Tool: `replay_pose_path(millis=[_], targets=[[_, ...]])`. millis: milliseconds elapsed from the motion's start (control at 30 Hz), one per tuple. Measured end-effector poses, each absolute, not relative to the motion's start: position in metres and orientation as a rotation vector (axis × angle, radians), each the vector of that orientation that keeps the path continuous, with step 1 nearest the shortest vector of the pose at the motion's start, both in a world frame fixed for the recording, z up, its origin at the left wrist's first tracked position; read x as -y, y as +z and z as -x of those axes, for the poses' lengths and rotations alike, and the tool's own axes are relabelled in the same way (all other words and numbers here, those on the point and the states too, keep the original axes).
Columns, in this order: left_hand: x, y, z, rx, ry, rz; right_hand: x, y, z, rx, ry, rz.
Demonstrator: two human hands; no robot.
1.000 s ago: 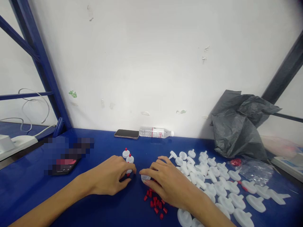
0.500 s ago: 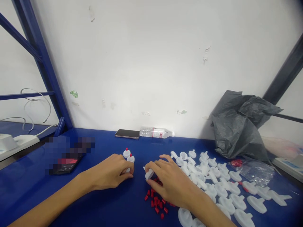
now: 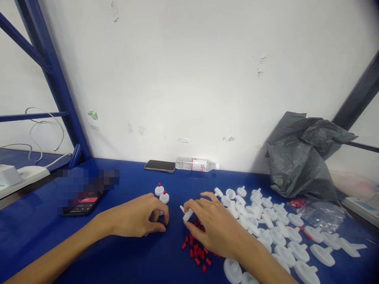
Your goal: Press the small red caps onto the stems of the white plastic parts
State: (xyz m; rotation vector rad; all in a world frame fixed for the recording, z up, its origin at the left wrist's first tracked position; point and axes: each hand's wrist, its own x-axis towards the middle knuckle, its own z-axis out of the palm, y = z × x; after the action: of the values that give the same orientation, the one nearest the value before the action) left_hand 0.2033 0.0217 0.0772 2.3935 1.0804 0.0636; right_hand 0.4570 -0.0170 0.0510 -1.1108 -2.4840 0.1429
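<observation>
Since the earlier frame, both hands sit a little lower on the table (image 3: 124, 260), the white cap (image 3: 187, 215) now tilted in the right hand (image 3: 211, 225), pinched between thumb and fingertips just above the heap of small red plugs (image 3: 197, 251). Left of the heap, the left hand (image 3: 139, 217) curls, fingertips closed on something too small to tell. Two white caps with red tips (image 3: 162, 194) stand just behind it. Right of the heap spread loose white caps (image 3: 275, 232); farther back lie a phone (image 3: 160, 165) and a water bottle (image 3: 196, 164)
</observation>
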Motion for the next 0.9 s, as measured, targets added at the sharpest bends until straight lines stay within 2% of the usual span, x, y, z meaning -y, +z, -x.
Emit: replay_pose_path(millis=[600, 900], targets=[[-0.023, 0.076, -0.202, -1.102, 0.031, -2.356, 0.017, 0.052, -0.457, 2.487, 0.152, 1.088], [-0.021, 0.068, -0.211, -1.002, 0.415, -2.117, 0.019, 0.056, -0.456, 2.471, 0.154, 1.053]])
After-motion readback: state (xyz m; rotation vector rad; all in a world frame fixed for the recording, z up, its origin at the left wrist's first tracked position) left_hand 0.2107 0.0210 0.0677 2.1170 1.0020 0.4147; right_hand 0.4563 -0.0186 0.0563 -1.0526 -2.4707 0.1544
